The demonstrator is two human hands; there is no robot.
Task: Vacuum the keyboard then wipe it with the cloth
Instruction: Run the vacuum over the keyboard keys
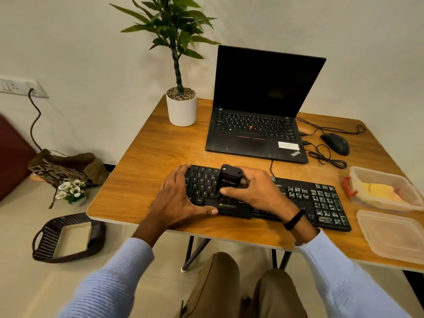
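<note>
A black keyboard (321, 200) lies along the front of the wooden table (146, 161). My right hand (254, 191) grips a small black handheld vacuum (229, 177) that stands upright on the keys left of the keyboard's middle. My left hand (181, 198) holds the keyboard's left end, fingers over the far corner and thumb along the front edge. A yellow cloth (380, 190) lies inside an open clear plastic box (387, 177) at the table's right side.
An open black laptop (257, 134) stands behind the keyboard, with a black mouse (336, 143) and loose cables to its right. A potted plant (181, 106) is at the back left corner. The box's lid (392, 235) lies at the front right. A basket (66, 237) sits on the floor.
</note>
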